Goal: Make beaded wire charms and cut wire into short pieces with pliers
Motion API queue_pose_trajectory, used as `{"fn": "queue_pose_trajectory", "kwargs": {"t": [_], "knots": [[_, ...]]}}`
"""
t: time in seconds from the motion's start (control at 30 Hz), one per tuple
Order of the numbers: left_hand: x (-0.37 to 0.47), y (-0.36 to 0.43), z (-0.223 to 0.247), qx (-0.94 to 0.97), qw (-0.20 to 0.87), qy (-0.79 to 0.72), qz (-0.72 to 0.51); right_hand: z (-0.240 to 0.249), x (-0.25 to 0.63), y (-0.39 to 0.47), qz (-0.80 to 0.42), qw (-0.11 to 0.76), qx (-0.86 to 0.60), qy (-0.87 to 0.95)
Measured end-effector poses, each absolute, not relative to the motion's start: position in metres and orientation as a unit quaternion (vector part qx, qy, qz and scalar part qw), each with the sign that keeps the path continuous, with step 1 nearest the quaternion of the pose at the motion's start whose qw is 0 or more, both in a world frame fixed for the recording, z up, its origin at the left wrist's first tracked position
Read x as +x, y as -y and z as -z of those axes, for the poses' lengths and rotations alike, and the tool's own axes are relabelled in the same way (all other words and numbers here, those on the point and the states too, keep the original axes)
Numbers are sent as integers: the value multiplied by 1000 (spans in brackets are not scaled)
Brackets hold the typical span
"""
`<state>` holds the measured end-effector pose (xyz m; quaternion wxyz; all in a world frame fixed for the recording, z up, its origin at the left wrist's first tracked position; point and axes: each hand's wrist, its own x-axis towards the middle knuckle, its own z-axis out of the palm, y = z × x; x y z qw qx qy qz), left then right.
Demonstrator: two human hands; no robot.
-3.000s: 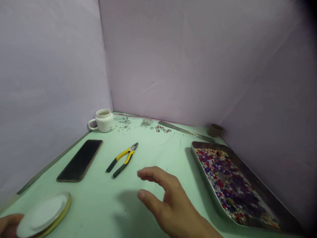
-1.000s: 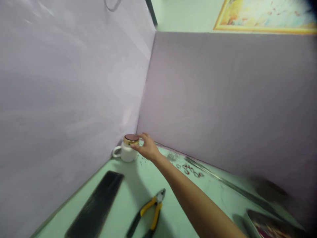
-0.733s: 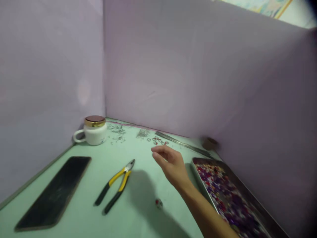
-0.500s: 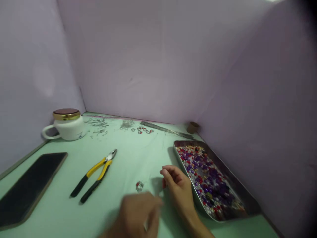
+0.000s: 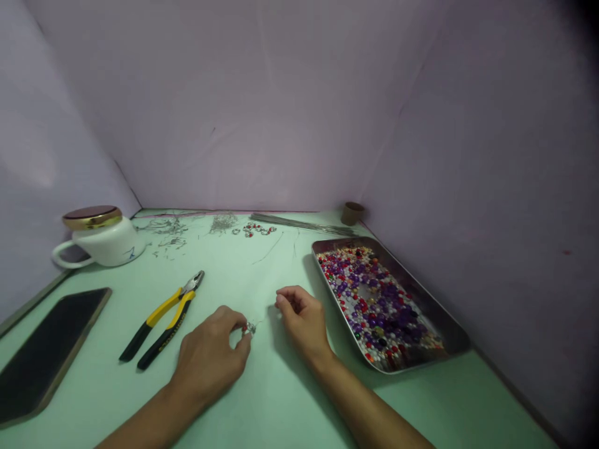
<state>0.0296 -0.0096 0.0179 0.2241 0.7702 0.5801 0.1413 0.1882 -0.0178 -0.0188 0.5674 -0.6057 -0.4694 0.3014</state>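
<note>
Thumb and forefinger of my left hand (image 5: 210,349) close around a small wire ring with red beads (image 5: 249,328), low over the table. Thin wire from the ring points toward my right hand (image 5: 304,318). That hand's thumb and forefinger are pinched together, the other fingers curled in. Whatever is between those fingertips is too small to make out. To the left of my left hand lie pliers (image 5: 171,315) with yellow and black handles. Beside my right forearm stands a metal tray (image 5: 423,290) of purple, red, white and gold beads (image 5: 374,299).
At the left edge lies a dark phone (image 5: 51,352), with a lidded white mug (image 5: 110,243) behind it. Along the back are wire scraps (image 5: 168,231), several beaded rings (image 5: 255,230), a bundle of straight wires (image 5: 299,223) and a small brown cup (image 5: 352,213). Walls enclose the table.
My left hand has come from the lower middle to the beaded ring and taken it between thumb and forefinger. My right hand stays pinched. The camera view has shifted.
</note>
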Motion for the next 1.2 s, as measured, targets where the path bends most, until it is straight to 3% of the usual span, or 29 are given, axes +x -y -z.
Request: {"fn": "queue_pose_trajectory", "kwargs": {"t": [0.23, 0.37, 0.6, 0.7, 0.93, 1.2], "knots": [[28, 1, -9, 723, 278, -599, -203, 21, 189, 16, -311, 565, -590, 487], [27, -3, -9, 692, 360, -576, -246, 21, 187, 17, -334, 569, -571, 489], [29, -2, -13, 627, 493, -527, -295, 11, 174, 24, -515, 541, -474, 466], [30, 0, -14, 614, 516, -512, -309, 9, 171, 24, -571, 534, -446, 435], [31, 0, -14, 597, 564, -469, -324, 14, 172, 21, -570, 547, -469, 396], [21, 6, -19, 584, 542, -479, -369, 10, 172, 22, -580, 562, -457, 374]]}}
